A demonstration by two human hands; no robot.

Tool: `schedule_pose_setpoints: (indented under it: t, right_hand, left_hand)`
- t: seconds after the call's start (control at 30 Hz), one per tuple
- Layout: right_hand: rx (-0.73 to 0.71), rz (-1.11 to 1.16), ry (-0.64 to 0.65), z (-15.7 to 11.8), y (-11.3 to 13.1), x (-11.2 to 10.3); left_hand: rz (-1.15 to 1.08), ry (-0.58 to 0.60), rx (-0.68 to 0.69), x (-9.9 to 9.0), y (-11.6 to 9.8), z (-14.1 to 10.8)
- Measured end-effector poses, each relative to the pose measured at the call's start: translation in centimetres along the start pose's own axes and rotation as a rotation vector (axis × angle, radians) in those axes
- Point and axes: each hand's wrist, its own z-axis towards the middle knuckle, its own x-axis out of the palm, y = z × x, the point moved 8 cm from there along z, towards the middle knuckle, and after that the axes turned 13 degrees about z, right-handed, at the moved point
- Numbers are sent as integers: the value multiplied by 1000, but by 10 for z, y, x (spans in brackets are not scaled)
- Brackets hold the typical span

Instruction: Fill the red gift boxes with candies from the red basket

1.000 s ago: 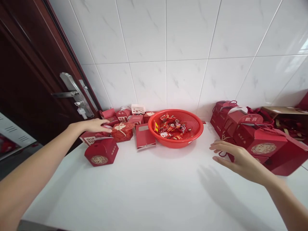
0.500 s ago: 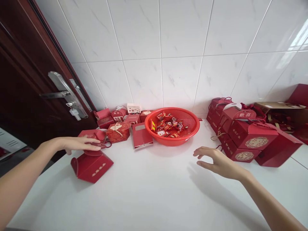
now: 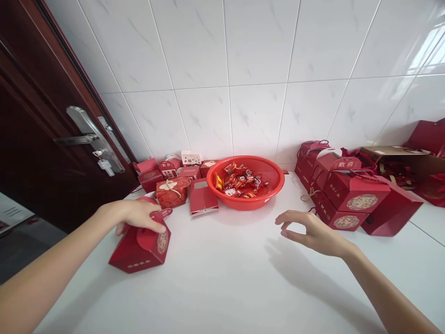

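My left hand (image 3: pixel 141 217) grips the top of a red gift box (image 3: pixel 141 253) at the left front of the white table. Its thumb lies along the upper edge near the gold medallion; the other fingers are partly hidden behind the box. A strap end juts out past the hand. My right hand (image 3: pixel 306 232) hovers over the table right of centre, fingers curved and apart, holding nothing. Between and beyond the hands stands a red plastic basket (image 3: pixel 245 203) with several wrapped candies (image 3: pixel 239 181) in it.
Small red boxes (image 3: pixel 172 192) line the back left, beside a flat red packet (image 3: pixel 203 197). Larger red gift boxes (image 3: pixel 351 195) are stacked at the right, near an open cardboard box (image 3: pixel 392 150). A dark door (image 3: pixel 45 93) with keys in its lock borders the table's left.
The gift box under my left hand has turned, so its gold medallion side now shows. My left hand has moved right and closed on its top. My right hand stays about where it was.
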Motion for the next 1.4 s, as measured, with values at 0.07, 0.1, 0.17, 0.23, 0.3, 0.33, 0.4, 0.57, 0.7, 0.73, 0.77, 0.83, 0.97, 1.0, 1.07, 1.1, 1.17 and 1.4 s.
schedule_pose_setpoints:
  t: [0.07,0.1,0.17,0.23,0.3,0.33,0.4,0.57,0.7,0.73,0.77,0.83,0.97,1.0,1.07,1.1,1.17,1.4]
  right_hand:
    - [-3,5,4,1,-1,2]
    - [-4,5,9,2,-2,4]
    - [-3,4,23,3,-3,7]
    - [-1,3,33,3,-3,9]
    - [-4,5,38,4,-1,11]
    - [-6,9,43,4,0,12]
    - [-16,16,57,5,3,16]
    - [-88,3,68,16,15,42]
    - [-157,-12,24,31,28,67]
    - [-157,-23,6,35,30,71]
    - [-148,-38,-17,39,32,73]
    - [-114,-71,-68,46,34,74]
    - [-48,-85,-178,54,33,66]
    - [-43,-68,-196,54,32,65]
    - [-53,-9,-221,56,30,61]
    - [-65,33,-233,56,28,60]
    - [-94,119,-258,56,25,55]
    - [-39,192,-79,62,6,47]
  left_hand:
    - [-11,182,2,11,-11,-11]
    - [-13,237,15,15,-17,-15]
    - [10,240,55,14,-28,-21]
    - [59,211,96,12,-38,-23]
    - [108,155,146,7,-50,-24]
    - [126,118,180,4,-57,-24]
    - [141,54,246,-3,-72,-25]
    - [103,-21,418,-9,-117,-25]
    - [-90,-125,427,-8,-147,-15]
    - [-159,-138,447,-7,-154,-13]
    - [-220,-146,480,-6,-161,-12]
    - [-296,-179,549,-5,-171,-11]
    - [-366,-241,603,-4,-176,-12]
    - [-400,-213,625,-2,-176,-13]
    - [-482,-122,677,3,-175,-14]
    - [-517,-81,701,5,-174,-15]
    - [-559,-19,741,7,-169,-17]
    - [-381,7,809,24,-156,-24]
